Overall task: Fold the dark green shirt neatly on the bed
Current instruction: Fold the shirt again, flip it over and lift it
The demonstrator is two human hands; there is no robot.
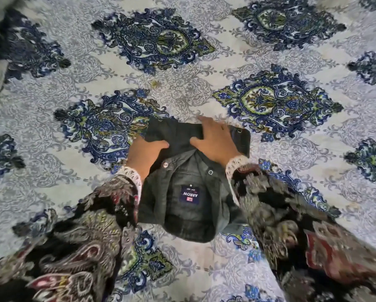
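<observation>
Paisley-print sleeves (91,232) with white lace cuffs (129,174) fill the near corners of the head view, one forearm either side of the work.

Dark green shirt (182,175) lies between the wrists on the bed, already reduced to a compact packet. Collar end nearest; navy ARROW neck label (189,194) face up, reading upside down from here. Two snap buttons (165,164) visible just beyond the label.

Left hand (144,152): on the packet's left edge, thumb laid across the top of the folded layer; the other fingers are hidden behind the edge, so I cannot tell whether they grip it. Right hand (215,141): fingers straight and spread, palm down, pressing the top panel flat, holding nothing.

Far edge of the packet sits just past the right fingertips; another snap shows at its far right corner (239,131). Beyond that, only the patterned bedspread (204,73), blue and green medallions on pale grey. Grey fabric, unidentified, at far left edge.

Judgement: final fold set, being smoothed.

Risks:
- Bedspread is soft; uneven pressure could skew the packet.
- Top panel may spring open once pressure comes off, the fabric looking stiff at the snaps.
- Far right corner overhangs slightly; left unaligned, edges end ragged.
- Loose sleeves could drag the collar on withdrawal.
</observation>
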